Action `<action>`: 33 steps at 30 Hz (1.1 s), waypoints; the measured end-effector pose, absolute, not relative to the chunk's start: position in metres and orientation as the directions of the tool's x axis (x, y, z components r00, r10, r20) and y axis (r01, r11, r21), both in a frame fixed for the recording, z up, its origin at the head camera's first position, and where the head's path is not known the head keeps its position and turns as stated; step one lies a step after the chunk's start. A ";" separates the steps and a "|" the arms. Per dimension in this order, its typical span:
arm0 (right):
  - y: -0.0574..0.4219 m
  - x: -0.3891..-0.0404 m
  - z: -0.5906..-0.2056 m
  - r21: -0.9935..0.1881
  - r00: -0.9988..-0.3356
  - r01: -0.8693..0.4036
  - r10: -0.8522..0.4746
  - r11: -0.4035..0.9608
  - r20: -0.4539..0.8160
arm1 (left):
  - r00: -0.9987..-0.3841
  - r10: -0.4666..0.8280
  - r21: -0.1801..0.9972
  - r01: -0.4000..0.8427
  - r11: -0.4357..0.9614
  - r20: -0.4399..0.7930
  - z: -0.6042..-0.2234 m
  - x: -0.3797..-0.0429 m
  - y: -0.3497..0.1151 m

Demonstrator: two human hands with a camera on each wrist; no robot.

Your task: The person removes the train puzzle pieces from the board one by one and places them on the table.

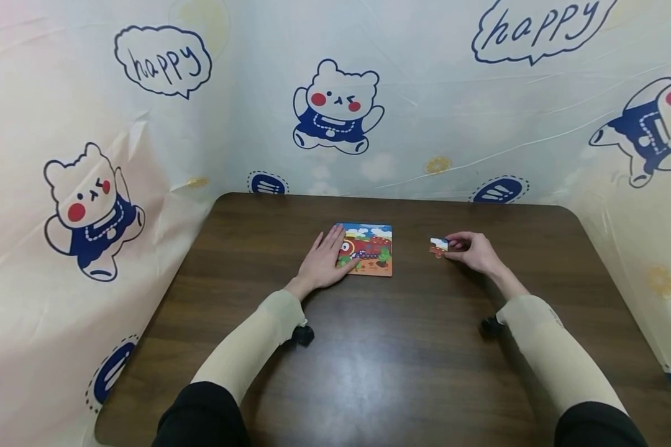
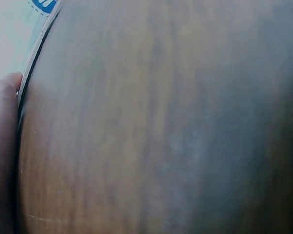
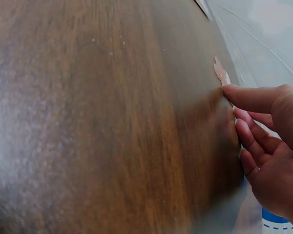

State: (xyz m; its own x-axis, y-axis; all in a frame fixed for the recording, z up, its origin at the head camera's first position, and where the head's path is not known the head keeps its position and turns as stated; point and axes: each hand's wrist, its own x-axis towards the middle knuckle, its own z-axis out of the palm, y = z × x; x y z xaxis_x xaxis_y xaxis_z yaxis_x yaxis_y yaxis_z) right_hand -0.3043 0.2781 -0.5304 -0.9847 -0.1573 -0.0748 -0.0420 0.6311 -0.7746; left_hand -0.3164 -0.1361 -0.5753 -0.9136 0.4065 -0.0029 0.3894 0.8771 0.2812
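A square jigsaw puzzle (image 1: pixel 376 248) with a red train, clouds and green plants lies flat near the middle of the table. My left hand (image 1: pixel 325 261) rests on its left side, fingers straight and spread, covering part of the picture. To the right of the puzzle, my right hand (image 1: pixel 474 251) pinches a small jigsaw piece (image 1: pixel 438 246) between thumb and fingers. That piece shows blue, white and reddish-brown colours. In the right wrist view the thumb and fingertips meet at the edge of the piece (image 3: pixel 220 72). Only a blurred bit of the left hand (image 2: pixel 4 122) shows in the left wrist view.
The brown wooden table (image 1: pixel 402 347) has rounded corners. Behind and beside it hangs a pale curtain (image 1: pixel 425 112) printed with bears and "happy" bubbles. A dark round object (image 1: pixel 303 336) sits at the left cuff, and another (image 1: pixel 490 327) at the right cuff.
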 end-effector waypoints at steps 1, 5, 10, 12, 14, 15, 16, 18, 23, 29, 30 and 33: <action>0.278 -0.305 -0.531 -0.777 -0.985 -0.047 -0.158 0.628 -0.068 | -0.913 0.408 0.282 0.390 0.877 -0.005 -0.575 -0.316 -0.136; 0.279 -0.306 -0.532 -0.788 -0.989 -0.065 -0.147 0.612 -0.033 | -0.913 0.408 0.282 0.390 0.877 -0.006 -0.575 -0.314 -0.135; 0.273 -0.309 -0.529 -0.797 -0.994 -0.074 -0.109 0.599 0.010 | -0.917 0.400 0.281 0.385 0.879 0.003 -0.575 -0.313 -0.135; 0.267 -0.311 -0.528 -0.804 -0.995 -0.075 -0.102 0.590 0.018 | -0.917 0.400 0.280 0.385 0.880 0.006 -0.575 -0.313 -0.135; 0.259 -0.313 -0.526 -0.814 -0.994 -0.074 -0.105 0.577 0.016 | -0.917 0.400 0.274 0.386 0.881 0.006 -0.575 -0.313 -0.136; 0.254 -0.314 -0.525 -0.821 -0.994 -0.071 -0.110 0.567 0.010 | -0.917 0.400 0.271 0.386 0.882 0.006 -0.576 -0.313 -0.136; 0.248 -0.316 -0.524 -0.828 -0.993 -0.069 -0.117 0.557 0.004 | -0.917 0.399 0.268 0.386 0.883 0.005 -0.576 -0.314 -0.136; 0.236 -0.318 -0.523 -0.845 -0.991 -0.056 -0.135 0.531 -0.019 | -0.918 0.397 0.265 0.384 0.884 0.004 -0.576 -0.314 -0.136; 0.202 -0.325 -0.519 -0.869 -0.981 -0.038 -0.184 0.493 -0.061 | -0.919 0.395 0.267 0.381 0.885 0.002 -0.575 -0.314 -0.136; 0.163 -0.335 -0.518 -0.888 -0.974 -0.045 -0.219 0.458 -0.064 | -0.919 0.395 0.266 0.379 0.886 -0.009 -0.574 -0.313 -0.135; 0.158 -0.337 -0.518 -0.891 -0.972 -0.045 -0.225 0.452 -0.064 | -0.919 0.394 0.267 0.377 0.887 -0.010 -0.574 -0.313 -0.135; 0.145 -0.341 -0.518 -0.894 -0.969 -0.043 -0.236 0.446 -0.071 | -0.919 0.395 0.273 0.378 0.885 -0.007 -0.573 -0.314 -0.134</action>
